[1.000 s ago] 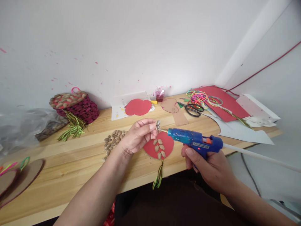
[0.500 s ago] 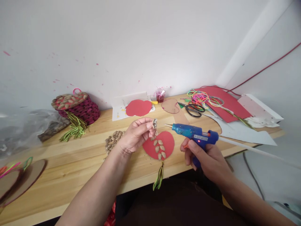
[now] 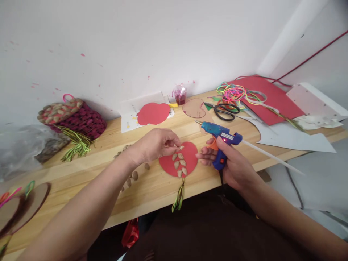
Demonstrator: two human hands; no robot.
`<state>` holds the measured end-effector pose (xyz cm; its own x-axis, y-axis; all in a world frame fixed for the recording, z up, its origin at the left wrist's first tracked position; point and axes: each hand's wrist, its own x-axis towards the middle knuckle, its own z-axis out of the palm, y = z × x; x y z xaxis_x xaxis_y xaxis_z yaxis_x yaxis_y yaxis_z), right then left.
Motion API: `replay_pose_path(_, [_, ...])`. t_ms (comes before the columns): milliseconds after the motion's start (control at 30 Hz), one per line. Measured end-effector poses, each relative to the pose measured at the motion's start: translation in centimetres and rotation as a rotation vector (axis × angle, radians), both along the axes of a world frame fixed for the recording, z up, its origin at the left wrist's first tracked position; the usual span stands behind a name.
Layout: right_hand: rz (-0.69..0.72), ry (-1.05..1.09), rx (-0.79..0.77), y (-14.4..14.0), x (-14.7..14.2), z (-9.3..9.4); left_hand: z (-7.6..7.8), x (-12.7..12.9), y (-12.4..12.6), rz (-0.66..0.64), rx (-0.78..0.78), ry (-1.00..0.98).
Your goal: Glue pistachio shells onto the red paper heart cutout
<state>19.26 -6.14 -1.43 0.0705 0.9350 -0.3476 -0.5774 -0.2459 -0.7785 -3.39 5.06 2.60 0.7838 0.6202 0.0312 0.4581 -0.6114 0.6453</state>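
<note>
My left hand point(image 3: 159, 145) is closed in a pinch over the upper part of a red heart-shaped card point(image 3: 191, 159). Between its fingertips is a small tan nutshell point(image 3: 182, 148), at the top of two rows of such shells point(image 3: 176, 164) on the card. A yellow-green tassel point(image 3: 178, 197) hangs from the card's lower tip. My right hand point(image 3: 231, 163) is wrapped round a blue hot glue gun point(image 3: 216, 129), its nozzle pointing up and left, apart from the card. A white glue stick point(image 3: 272, 156) sticks out of its back, and a red light glows on its side.
Loose nutshells point(image 3: 134, 175) lie partly behind my left forearm. Further back are a red card cutout point(image 3: 153, 113), a cup of red liquid point(image 3: 180, 97), black-handled scissors point(image 3: 224, 112) and coloured cords point(image 3: 233, 93). A shell-topped purple basket point(image 3: 88, 121) stands at left beside a plastic bag point(image 3: 19, 145).
My left hand has lowered the nutshell from above the card onto its upper part. The glue gun has drawn back from the shell and tilted more. The view has shifted slightly.
</note>
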Motion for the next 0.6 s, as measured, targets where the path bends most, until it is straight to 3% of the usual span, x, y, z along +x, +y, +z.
replay_pose_path(200, [0.036,0.016,0.064,0.3,-0.3,-0.8,0.7,0.9,1.6,-0.244,0.248,0.231])
replay_pose_path(367, [0.056,-0.030,0.076,0.4,-0.5,-1.2,1.1,1.4,1.9,-0.313,0.341,0.329])
replay_pose_path(600, [0.027,-0.073,0.072,0.5,-0.7,-1.3,0.4,1.8,2.1,-0.408,0.411,0.356])
